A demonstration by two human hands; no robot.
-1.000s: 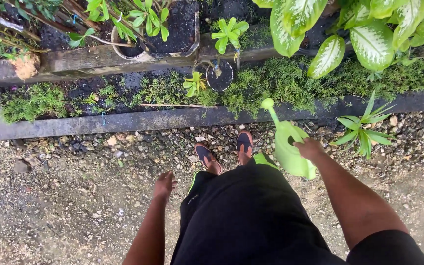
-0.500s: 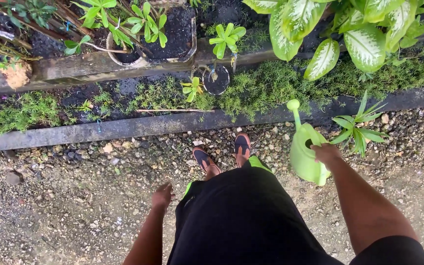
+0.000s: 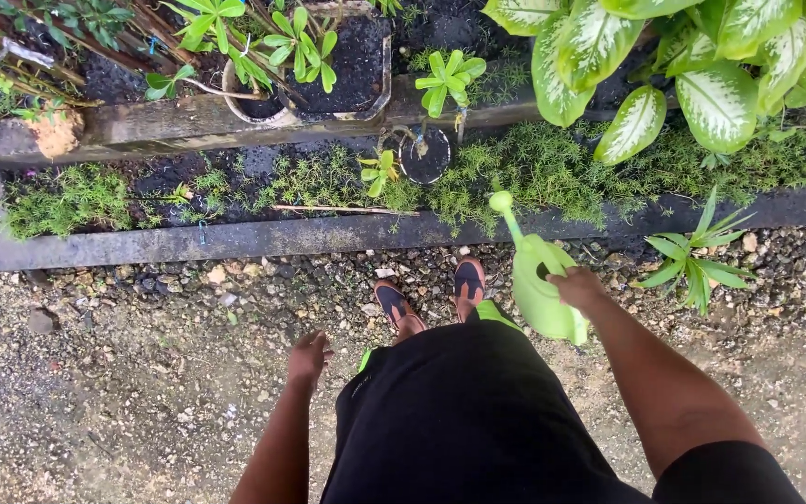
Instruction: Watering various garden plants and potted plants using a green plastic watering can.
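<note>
Watering underway: my right hand (image 3: 578, 287) grips the green watering can (image 3: 541, 289), spout over the bed's front edge (image 3: 235, 240); next, tilt forward; left hand (image 3: 310, 357) hangs loosely curled, empty.

Standing, viewed from above. Right arm extended forward and slightly inward, elbow nearly straight, forearm bare. Right hand (image 3: 578, 287) closed in fist-like grip, knuckles up, wrist level, held ahead of right hip. Left arm hanging down along left side, bare forearm, slight bend at elbow. Left hand (image 3: 310, 357) loose, fingers relaxed and part curled, holding nothing, beside left hip. Hands well apart.
</note>
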